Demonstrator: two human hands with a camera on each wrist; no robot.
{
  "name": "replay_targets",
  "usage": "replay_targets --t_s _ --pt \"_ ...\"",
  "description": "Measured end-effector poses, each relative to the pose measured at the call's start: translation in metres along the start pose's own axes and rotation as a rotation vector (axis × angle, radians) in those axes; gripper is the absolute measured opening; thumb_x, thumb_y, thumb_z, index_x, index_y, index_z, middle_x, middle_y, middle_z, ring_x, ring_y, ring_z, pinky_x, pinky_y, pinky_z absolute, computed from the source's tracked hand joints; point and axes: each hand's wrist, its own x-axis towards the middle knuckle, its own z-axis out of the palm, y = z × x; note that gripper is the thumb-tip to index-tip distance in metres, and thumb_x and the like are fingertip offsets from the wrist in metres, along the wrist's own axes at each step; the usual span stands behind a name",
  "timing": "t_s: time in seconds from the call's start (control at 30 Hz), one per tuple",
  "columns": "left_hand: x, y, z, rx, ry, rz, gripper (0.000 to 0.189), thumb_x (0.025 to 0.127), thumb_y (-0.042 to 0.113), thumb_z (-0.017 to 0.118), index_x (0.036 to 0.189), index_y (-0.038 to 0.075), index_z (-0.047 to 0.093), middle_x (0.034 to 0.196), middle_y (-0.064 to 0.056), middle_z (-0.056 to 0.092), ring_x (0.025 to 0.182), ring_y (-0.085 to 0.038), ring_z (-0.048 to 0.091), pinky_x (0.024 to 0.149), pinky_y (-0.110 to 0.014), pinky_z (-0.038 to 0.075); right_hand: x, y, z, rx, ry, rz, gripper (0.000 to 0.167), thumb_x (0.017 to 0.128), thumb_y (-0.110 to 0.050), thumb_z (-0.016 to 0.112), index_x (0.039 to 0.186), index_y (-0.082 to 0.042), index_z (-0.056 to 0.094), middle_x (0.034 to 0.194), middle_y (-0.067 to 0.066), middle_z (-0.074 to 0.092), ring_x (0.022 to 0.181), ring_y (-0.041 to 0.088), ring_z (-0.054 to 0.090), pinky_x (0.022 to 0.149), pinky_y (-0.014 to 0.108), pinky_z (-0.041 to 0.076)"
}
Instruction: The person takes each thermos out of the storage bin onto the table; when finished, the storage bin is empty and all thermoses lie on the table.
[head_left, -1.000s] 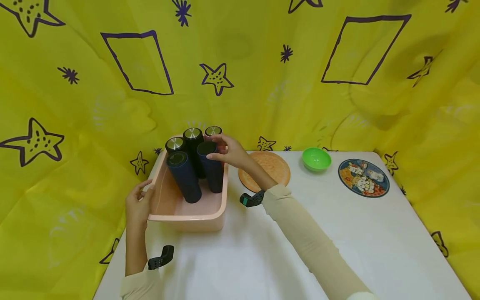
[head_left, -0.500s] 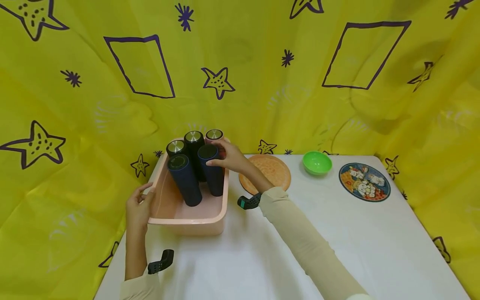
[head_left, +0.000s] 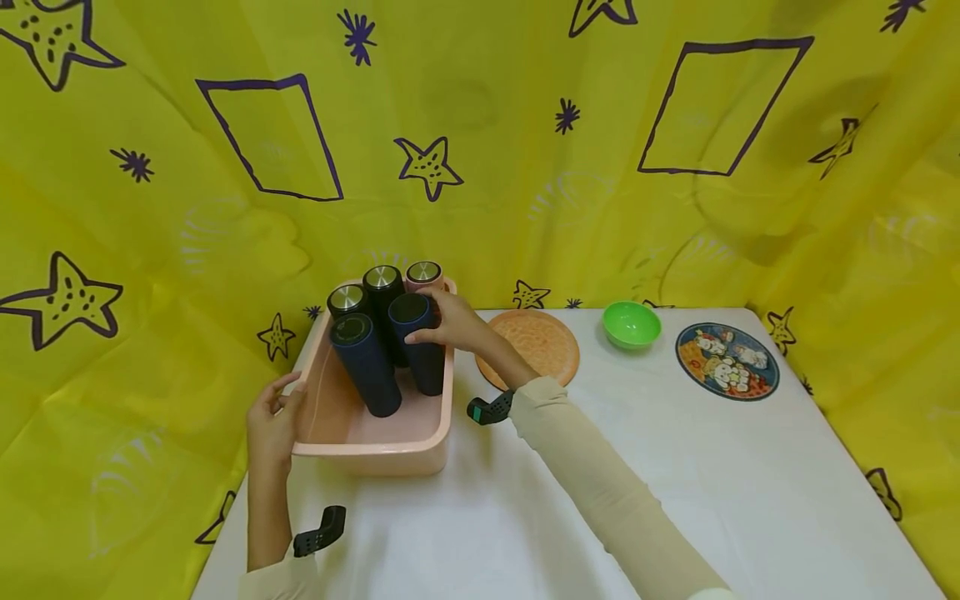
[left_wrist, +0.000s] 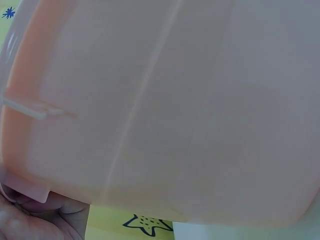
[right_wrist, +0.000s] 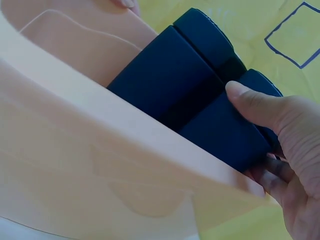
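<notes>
Positioning looks underway: right hand (head_left: 454, 323), part-hidden, seemingly pinches a navy bottle (head_left: 427, 358); left hand (head_left: 272, 425) grips the tub (head_left: 371, 449); next needs steadiness.

Yellow star-printed cloth (head_left: 495, 225) around a white table (head_left: 750, 475) suggests a booth-like setting.

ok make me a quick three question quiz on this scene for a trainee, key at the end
1. Count: how many bottles stand in the tub?
2. True or false: the left hand grips a bottle.
3. Choose: the right hand grips
A) the bowl
B) a blue bottle
C) the orange disc

Key: 1. Five. 2. False; it holds the tub. 3. B.
</notes>
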Motion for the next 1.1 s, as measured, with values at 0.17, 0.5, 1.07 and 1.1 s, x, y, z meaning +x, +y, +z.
replay_targets --t_s 0.17,0.5,1.07,1.1 --pt "-0.001 -0.001 0.000 -0.001 0.005 0.007 0.035 0.097 0.030 0.061 0.127 0.013 0.061 0.067 0.009 0.048 0.058 -0.008 0.049 0.050 -0.022 0.045 0.000 -0.003 0.003 -0.107 -0.005 0.038 0.079 0.078 -0.032 0.083 0.141 -0.006 0.044 0.128 0.011 0.061 0.115 0.026 0.061 0.098 0.039 0.049" --pt "-0.003 0.001 0.001 0.017 0.009 0.005 0.035 0.097 0.033 0.060 0.126 0.013 0.061 0.069 0.009 0.049 0.059 -0.008 0.049 0.052 -0.021 0.046 0.000 -0.002 0.007 -0.178 0.045 0.083 0.080 0.078 -0.039 0.082 0.140 -0.007 0.043 0.128 0.012 0.061 0.114 0.028 0.061 0.096 0.041 0.051" --pt "-0.002 0.003 0.000 0.020 0.016 0.000 0.037 0.096 0.035 0.061 0.125 0.012 0.061 0.069 0.009 0.050 0.061 -0.009 0.051 0.053 -0.022 0.048 0.000 -0.010 0.005 -0.054 0.126 0.075 0.081 0.076 -0.031 0.084 0.143 -0.009 0.045 0.130 0.014 0.060 0.112 0.029 0.061 0.094 0.040 0.052" --pt "-0.002 0.003 0.000 0.021 0.016 -0.002 0.037 0.096 0.035 0.061 0.125 0.012 0.061 0.069 0.009 0.050 0.061 -0.009 0.051 0.053 -0.022 0.048 0.000 -0.012 0.005 -0.045 0.136 0.079 0.081 0.076 -0.032 0.084 0.144 -0.009 0.045 0.128 0.014 0.060 0.110 0.029 0.061 0.091 0.039 0.052"
